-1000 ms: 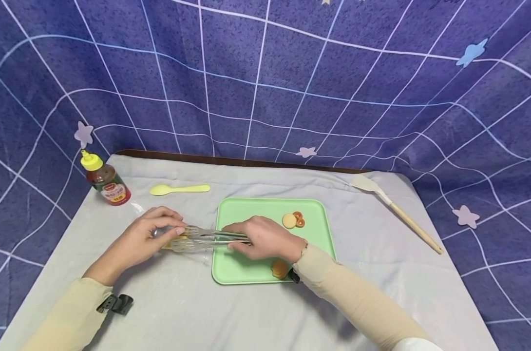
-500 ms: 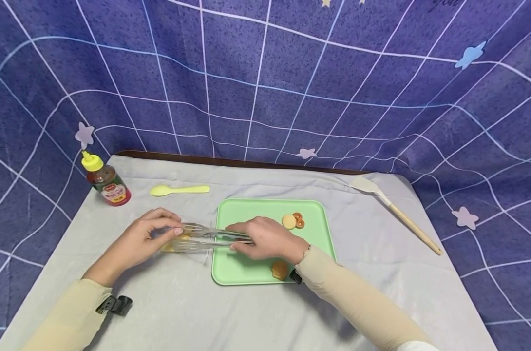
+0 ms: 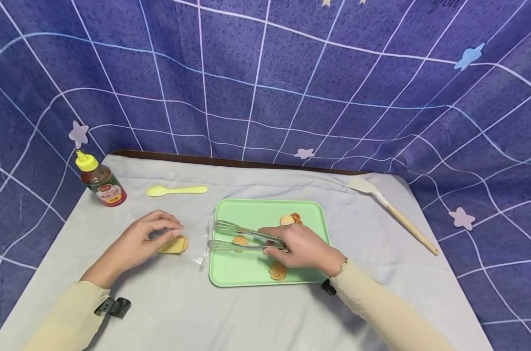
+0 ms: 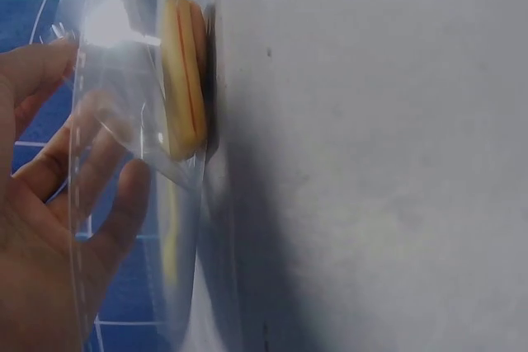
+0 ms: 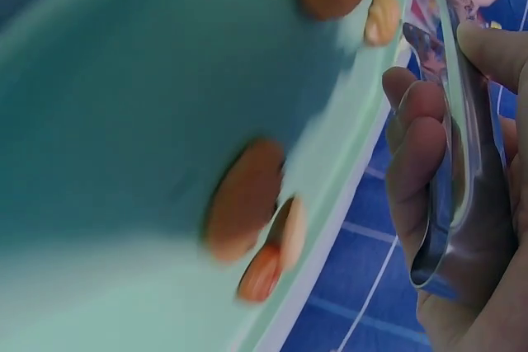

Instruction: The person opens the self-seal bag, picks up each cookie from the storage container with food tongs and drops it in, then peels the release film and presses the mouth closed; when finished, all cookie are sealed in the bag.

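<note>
My left hand holds a clear plastic bag, its fingers showing through the film in the left wrist view. A rectangular sandwich cracker lies inside the bag, with a rounder biscuit's edge beside it. Metal tongs are gripped in my right hand, low over the green tray. Their two ends stand apart, reaching the tray's left edge, and overlap a swirled biscuit in the head view. A shell-like biscuit lies nearer me. Farther back sit a pale round biscuit and a small pretzel.
A sauce bottle with a yellow cap stands at the back left. Right of it lies a yellow spoon. A spatula with a wooden handle rests on the right side of the cloth-covered table. A blue curtain hangs behind.
My right hand has drawn the tongs rightward, from over the bag to above the tray. The cracker in the bag now shows plainly. My left hand has stayed almost in place.
</note>
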`<action>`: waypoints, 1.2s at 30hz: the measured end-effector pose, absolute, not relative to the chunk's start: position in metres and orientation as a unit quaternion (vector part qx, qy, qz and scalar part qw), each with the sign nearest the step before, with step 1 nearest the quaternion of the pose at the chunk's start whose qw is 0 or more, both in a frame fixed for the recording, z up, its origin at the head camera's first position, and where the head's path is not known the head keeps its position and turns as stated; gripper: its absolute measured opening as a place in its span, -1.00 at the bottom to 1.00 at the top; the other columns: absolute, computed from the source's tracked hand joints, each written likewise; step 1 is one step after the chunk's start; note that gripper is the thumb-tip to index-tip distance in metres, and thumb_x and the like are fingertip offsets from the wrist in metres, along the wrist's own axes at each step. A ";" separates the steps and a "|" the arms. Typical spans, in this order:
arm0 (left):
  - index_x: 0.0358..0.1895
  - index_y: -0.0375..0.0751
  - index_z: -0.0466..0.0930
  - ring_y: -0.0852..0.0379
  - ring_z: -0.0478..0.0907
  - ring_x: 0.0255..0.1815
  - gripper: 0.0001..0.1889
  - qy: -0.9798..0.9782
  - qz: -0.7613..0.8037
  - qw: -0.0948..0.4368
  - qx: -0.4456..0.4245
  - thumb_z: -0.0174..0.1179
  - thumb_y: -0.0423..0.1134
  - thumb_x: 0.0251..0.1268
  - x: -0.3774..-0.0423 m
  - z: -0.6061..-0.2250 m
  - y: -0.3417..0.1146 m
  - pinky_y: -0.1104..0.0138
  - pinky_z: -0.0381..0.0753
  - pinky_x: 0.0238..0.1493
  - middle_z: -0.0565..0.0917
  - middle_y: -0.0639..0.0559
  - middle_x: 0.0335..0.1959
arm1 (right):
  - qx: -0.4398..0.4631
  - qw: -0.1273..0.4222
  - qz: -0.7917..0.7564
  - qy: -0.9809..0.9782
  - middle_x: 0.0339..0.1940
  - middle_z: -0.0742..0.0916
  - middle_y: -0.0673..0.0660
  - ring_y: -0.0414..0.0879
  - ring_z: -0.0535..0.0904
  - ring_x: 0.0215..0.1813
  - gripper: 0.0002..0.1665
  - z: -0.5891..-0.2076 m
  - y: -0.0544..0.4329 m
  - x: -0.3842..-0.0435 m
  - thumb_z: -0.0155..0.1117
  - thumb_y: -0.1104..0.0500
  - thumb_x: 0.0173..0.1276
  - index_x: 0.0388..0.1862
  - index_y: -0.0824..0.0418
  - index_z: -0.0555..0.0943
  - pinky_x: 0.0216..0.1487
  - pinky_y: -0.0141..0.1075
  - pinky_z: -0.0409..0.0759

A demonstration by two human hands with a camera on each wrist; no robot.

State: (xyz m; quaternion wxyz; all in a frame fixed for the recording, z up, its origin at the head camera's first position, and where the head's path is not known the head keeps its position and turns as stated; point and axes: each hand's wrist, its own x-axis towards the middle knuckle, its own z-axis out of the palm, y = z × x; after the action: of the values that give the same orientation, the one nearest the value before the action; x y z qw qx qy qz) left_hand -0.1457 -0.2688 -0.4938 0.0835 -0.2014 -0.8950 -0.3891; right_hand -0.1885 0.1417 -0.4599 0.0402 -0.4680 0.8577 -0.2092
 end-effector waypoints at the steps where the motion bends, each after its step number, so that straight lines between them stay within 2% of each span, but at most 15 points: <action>1: -0.09 -0.05 0.81 0.18 0.53 0.04 -0.88 -0.895 -0.390 0.083 -0.201 0.35 -0.22 0.40 -0.146 -0.494 -0.269 0.57 0.36 0.10 0.61 0.25 -0.05 | -0.460 0.037 -0.211 0.862 -0.43 0.68 -0.14 -0.38 0.39 -0.56 -0.45 -0.459 0.148 -0.187 0.28 -0.07 0.50 0.35 0.15 0.57 -0.33 -0.37 0.54; 5: -0.09 -0.06 0.80 0.18 0.53 0.05 -0.89 -0.894 -0.391 0.082 -0.204 0.35 -0.25 0.40 -0.148 -0.496 -0.269 0.59 0.34 0.12 0.62 0.26 -0.05 | -0.429 0.012 -0.217 0.877 -0.21 0.74 -0.10 -0.33 0.44 -0.48 -0.42 -0.457 0.176 -0.185 0.35 -0.07 0.45 0.36 0.12 0.57 -0.26 -0.29 0.57; 8: -0.09 -0.07 0.80 0.19 0.53 0.05 -0.88 -0.892 -0.392 0.081 -0.210 0.34 -0.28 0.39 -0.149 -0.497 -0.269 0.60 0.33 0.13 0.62 0.25 -0.04 | -0.409 -0.005 -0.218 0.886 -0.13 0.76 -0.08 -0.30 0.44 -0.49 -0.42 -0.455 0.198 -0.183 0.38 -0.06 0.43 0.36 0.10 0.58 -0.28 -0.27 0.57; 12: -0.10 -0.07 0.80 0.20 0.53 0.04 -0.88 -0.890 -0.393 0.083 -0.214 0.35 -0.30 0.38 -0.149 -0.497 -0.269 0.61 0.32 0.13 0.62 0.25 -0.05 | -0.389 -0.017 -0.212 0.896 -0.34 0.70 -0.15 -0.35 0.36 -0.58 -0.43 -0.455 0.225 -0.180 0.38 -0.06 0.43 0.35 0.07 0.59 -0.42 -0.33 0.48; 15: -0.11 -0.09 0.80 0.19 0.53 0.04 -0.89 -0.888 -0.396 0.084 -0.218 0.36 -0.32 0.37 -0.150 -0.498 -0.269 0.61 0.32 0.13 0.62 0.24 -0.05 | -0.377 -0.025 -0.203 0.903 -0.43 0.62 -0.20 -0.40 0.28 -0.63 -0.44 -0.455 0.243 -0.178 0.39 -0.06 0.42 0.33 0.10 0.60 -0.44 -0.35 0.44; 19: -0.12 -0.10 0.79 0.18 0.54 0.04 -0.89 -0.886 -0.398 0.083 -0.223 0.36 -0.33 0.37 -0.151 -0.497 -0.267 0.59 0.32 0.13 0.63 0.23 -0.06 | -0.369 -0.037 -0.189 0.909 -0.36 0.64 -0.22 -0.43 0.27 -0.64 -0.43 -0.455 0.262 -0.175 0.42 -0.06 0.40 0.30 0.15 0.62 -0.41 -0.34 0.47; 24: -0.13 -0.09 0.79 0.18 0.54 0.03 -0.90 -0.887 -0.397 0.085 -0.221 0.36 -0.33 0.36 -0.150 -0.497 -0.268 0.59 0.33 0.12 0.63 0.24 -0.06 | -0.362 -0.045 -0.176 0.914 -0.46 0.55 -0.27 -0.44 0.22 -0.68 -0.42 -0.454 0.274 -0.174 0.43 -0.07 0.39 0.31 0.12 0.61 -0.55 -0.37 0.34; 26: -0.13 -0.09 0.79 0.18 0.54 0.03 -0.90 -0.886 -0.398 0.086 -0.221 0.37 -0.32 0.36 -0.150 -0.497 -0.268 0.59 0.33 0.13 0.63 0.24 -0.06 | -0.358 -0.045 -0.173 0.916 -0.44 0.55 -0.28 -0.44 0.22 -0.68 -0.41 -0.454 0.277 -0.174 0.44 -0.06 0.38 0.32 0.10 0.60 -0.59 -0.37 0.30; 31: -0.11 -0.08 0.79 0.17 0.54 0.04 -0.90 -0.886 -0.398 0.083 -0.220 0.36 -0.30 0.37 -0.151 -0.496 -0.269 0.58 0.34 0.13 0.63 0.25 -0.06 | -0.348 -0.044 -0.171 0.921 -0.32 0.62 -0.27 -0.44 0.28 -0.67 -0.40 -0.454 0.281 -0.175 0.44 -0.04 0.38 0.34 0.10 0.59 -0.56 -0.37 0.35; 36: -0.10 -0.08 0.79 0.18 0.54 0.04 -0.88 -0.885 -0.399 0.082 -0.224 0.36 -0.32 0.37 -0.149 -0.496 -0.270 0.59 0.33 0.13 0.63 0.25 -0.06 | -0.340 -0.049 -0.167 0.924 -0.33 0.63 -0.26 -0.43 0.29 -0.66 -0.41 -0.455 0.283 -0.175 0.45 -0.03 0.37 0.33 0.10 0.60 -0.54 -0.36 0.36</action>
State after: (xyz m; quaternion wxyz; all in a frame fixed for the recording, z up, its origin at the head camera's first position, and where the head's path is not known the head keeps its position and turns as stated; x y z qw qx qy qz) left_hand -0.1495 -0.2697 -0.4964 0.0823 -0.2239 -0.8854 -0.3988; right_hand -0.1748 0.2833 -0.4548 -0.0488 -0.3404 0.9240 -0.1675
